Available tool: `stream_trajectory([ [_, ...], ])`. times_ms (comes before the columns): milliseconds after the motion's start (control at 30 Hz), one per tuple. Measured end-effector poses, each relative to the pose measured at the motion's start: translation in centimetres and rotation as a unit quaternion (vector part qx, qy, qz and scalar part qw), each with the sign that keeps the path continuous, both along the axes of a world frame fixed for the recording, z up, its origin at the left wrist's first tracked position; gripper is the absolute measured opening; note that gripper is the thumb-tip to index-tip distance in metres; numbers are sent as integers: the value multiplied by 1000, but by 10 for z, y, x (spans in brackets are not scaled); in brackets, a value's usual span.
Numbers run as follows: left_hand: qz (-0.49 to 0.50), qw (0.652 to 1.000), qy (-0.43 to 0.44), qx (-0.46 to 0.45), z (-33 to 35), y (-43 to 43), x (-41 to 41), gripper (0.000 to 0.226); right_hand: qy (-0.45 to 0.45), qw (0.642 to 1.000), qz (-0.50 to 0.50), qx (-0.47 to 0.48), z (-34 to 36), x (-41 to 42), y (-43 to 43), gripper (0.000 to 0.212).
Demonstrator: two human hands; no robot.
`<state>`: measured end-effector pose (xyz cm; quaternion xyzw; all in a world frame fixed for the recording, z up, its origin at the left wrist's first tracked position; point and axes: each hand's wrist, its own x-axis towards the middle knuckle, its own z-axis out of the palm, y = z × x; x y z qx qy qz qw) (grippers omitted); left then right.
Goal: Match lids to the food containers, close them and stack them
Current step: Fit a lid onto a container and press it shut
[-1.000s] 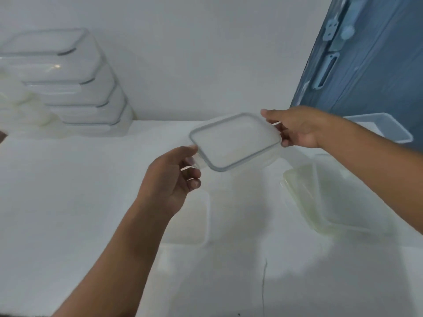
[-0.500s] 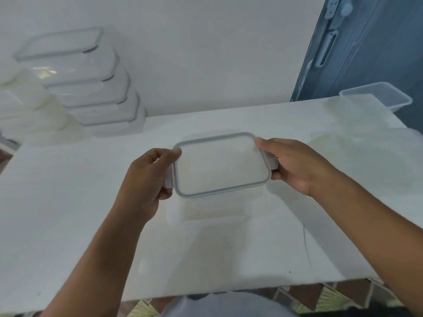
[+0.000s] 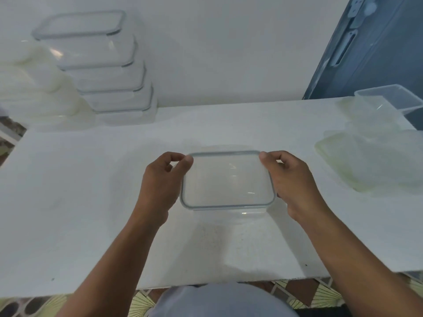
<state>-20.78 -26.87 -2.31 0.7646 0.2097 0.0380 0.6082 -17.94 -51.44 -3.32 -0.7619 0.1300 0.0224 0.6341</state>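
Observation:
A clear rectangular container with a grey-rimmed lid (image 3: 227,179) sits on the white table (image 3: 91,191) in front of me. My left hand (image 3: 161,184) grips its left edge, thumb and fingers curled at the lid's side flap. On the other side, my right hand (image 3: 290,181) grips the lid's right edge the same way. The lid lies flat on the container. A stack of closed clear containers (image 3: 100,69) stands at the back left against the wall.
Cloudy white containers (image 3: 36,94) are piled at the far left. Loose pale lids (image 3: 370,161) lie at the right, with an open clear container (image 3: 393,99) behind them at the table's corner. A blue door (image 3: 375,49) rises at the right. The table's front edge is close to my body.
The lidded container has come down from mid-air to the table in front of me. Both hands have shifted to grip its left and right edges.

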Motion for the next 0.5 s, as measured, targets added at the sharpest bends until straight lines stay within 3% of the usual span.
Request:
stream_trajectory([
  [267,-8,995,18,93,-27,-3,-3,11,-22,997,8,-67,-28,2,1,12],
  [500,2,1000,10,18,-30,-3,5,8,3,998,43,-42,-33,11,-3,22],
])
